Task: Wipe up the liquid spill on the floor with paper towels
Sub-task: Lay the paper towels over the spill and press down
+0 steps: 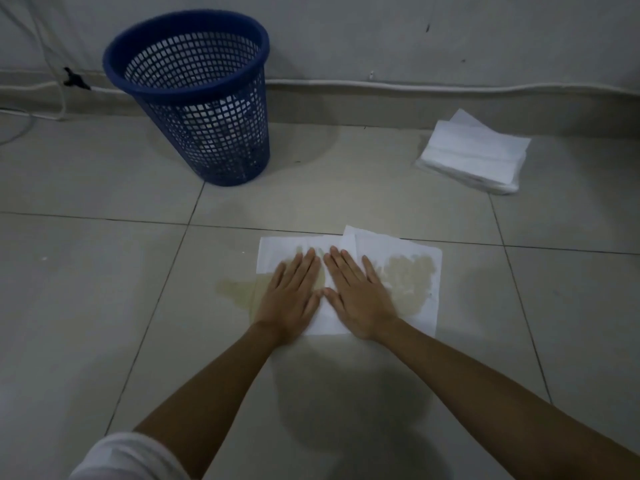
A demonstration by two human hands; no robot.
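Note:
White paper towels (398, 251) lie spread flat on the tiled floor over a yellowish liquid spill. A large wet stain shows through the towels on the right side. Part of the spill (235, 289) sticks out uncovered past the towels' left edge. My left hand (294, 296) and my right hand (356, 296) press side by side on the middle of the towels, palms down, fingers straight and pointing away from me.
A blue mesh wastebasket (194, 98) stands at the back left near the wall. A stack of fresh white paper towels (474, 154) lies on the floor at the back right. Cables (415, 86) run along the base of the wall.

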